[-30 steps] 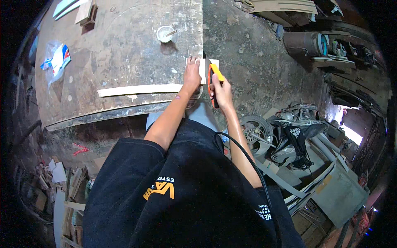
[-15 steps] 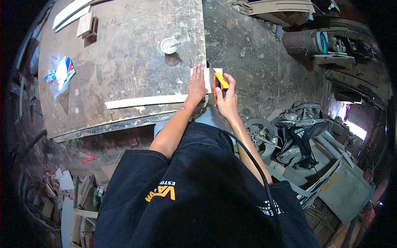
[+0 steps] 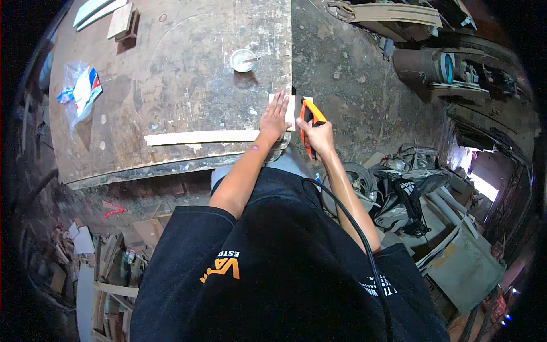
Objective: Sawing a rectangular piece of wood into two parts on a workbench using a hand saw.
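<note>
My left hand (image 3: 274, 121) lies flat, fingers stretched out, on a pale piece of wood (image 3: 290, 107) at the table's right edge. Just past that edge, my right hand (image 3: 319, 135) is wrapped round the orange and black handle of what looks like a handsaw (image 3: 315, 115). Its blade hardly shows from above. A long pale wooden strip (image 3: 199, 137) runs along the table's near side, ending by my left wrist. Beyond my left hand stands a small white tub (image 3: 244, 60) with a stick in it.
The worn wooden table (image 3: 188, 85) carries a plastic bag (image 3: 83, 94), a small wooden block (image 3: 121, 21) and pale strips (image 3: 98, 12) at far left. Wood scraps (image 3: 111, 285) are piled at lower left. A motorbike (image 3: 399, 194) and boards (image 3: 464, 268) crowd the right side.
My right hand has shifted slightly right and nearer, and its spread fingers have closed round the handle. My left hand stays on the wood. The whole view has moved a little.
</note>
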Available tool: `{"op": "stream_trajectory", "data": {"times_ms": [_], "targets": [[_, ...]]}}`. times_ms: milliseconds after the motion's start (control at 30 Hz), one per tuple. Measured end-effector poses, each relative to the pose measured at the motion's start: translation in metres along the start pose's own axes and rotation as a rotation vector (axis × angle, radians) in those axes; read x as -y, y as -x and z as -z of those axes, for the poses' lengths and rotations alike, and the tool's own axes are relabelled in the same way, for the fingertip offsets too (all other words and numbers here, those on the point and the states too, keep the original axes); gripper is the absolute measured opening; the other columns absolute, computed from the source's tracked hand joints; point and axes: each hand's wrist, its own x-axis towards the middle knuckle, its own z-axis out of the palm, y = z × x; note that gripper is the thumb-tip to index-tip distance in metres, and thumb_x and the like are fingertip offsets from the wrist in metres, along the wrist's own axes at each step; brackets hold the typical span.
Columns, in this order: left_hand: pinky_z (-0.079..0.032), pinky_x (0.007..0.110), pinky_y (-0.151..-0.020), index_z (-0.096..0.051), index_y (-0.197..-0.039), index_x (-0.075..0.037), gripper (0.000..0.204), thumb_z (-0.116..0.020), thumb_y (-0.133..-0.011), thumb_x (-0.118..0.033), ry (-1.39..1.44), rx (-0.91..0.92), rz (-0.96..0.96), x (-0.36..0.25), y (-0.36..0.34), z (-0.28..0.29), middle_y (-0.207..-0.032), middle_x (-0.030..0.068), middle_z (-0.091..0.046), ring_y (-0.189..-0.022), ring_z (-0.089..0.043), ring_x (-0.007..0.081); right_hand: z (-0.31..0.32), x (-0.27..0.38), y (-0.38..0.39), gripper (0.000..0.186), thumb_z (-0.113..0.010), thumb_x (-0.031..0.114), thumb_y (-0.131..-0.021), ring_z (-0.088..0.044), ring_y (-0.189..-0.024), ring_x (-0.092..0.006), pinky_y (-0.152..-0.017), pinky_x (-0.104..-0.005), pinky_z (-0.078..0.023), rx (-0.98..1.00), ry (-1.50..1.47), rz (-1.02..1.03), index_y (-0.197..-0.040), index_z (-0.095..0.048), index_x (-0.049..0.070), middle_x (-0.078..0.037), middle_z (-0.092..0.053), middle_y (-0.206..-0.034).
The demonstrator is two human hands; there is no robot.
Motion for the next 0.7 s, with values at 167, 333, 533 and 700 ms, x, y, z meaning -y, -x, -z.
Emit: {"op": "stream_trajectory", "data": {"times_ms": [167, 333, 533, 700], "targets": [[-0.010, 0.038, -0.123, -0.007, -0.159, -0.009, 0.104, -0.065, -0.085, -0.053, 0.074, 0.128, 0.082, -0.008, 0.003, 0.006, -0.167, 0.0055, 0.004, -0.154, 0.005, 0.0226, -0.012, -0.008, -0.023, 0.031, -0.076, 0.013, -0.085, -0.039, -0.038, -0.0074, -0.037, -0.0278, -0.031, -0.026, 0.016, -0.070, -0.066, -0.052, 0.008, 0.003, -0.046, -0.051], [-0.012, 0.036, -0.123, -0.007, -0.159, -0.010, 0.103, -0.067, -0.085, -0.051, 0.061, 0.105, 0.106, -0.005, -0.004, 0.007, -0.167, 0.0038, 0.003, -0.154, 0.004, 0.0208, 0.001, -0.013, 0.016, 0.027, -0.075, 0.006, -0.081, -0.044, -0.038, -0.0101, -0.037, -0.0293, -0.033, -0.046, 0.095, 0.022, -0.065, -0.053, 0.007, 0.000, -0.051, -0.052], [-0.014, 0.036, -0.123, -0.010, -0.159, -0.011, 0.106, -0.069, -0.081, -0.052, 0.049, -0.032, 0.085, -0.009, 0.001, -0.004, -0.167, 0.0029, 0.001, -0.154, 0.000, 0.0215, -0.014, -0.002, -0.028, 0.019, -0.073, 0.008, -0.075, -0.051, -0.047, -0.0100, -0.045, -0.0309, -0.039, -0.070, 0.117, -0.025, -0.065, -0.057, 0.003, 0.000, -0.055, -0.055], [-0.012, 0.038, -0.123, -0.006, -0.160, -0.013, 0.109, -0.072, -0.081, -0.049, 0.105, 0.125, 0.121, -0.005, -0.002, 0.011, -0.167, 0.0022, 0.003, -0.154, 0.003, 0.0204, 0.000, -0.029, 0.006, 0.022, -0.070, 0.006, -0.078, -0.048, -0.047, -0.0075, -0.043, -0.0303, -0.037, -0.042, 0.056, 0.017, -0.064, -0.053, 0.007, 0.002, -0.051, -0.053]]}}
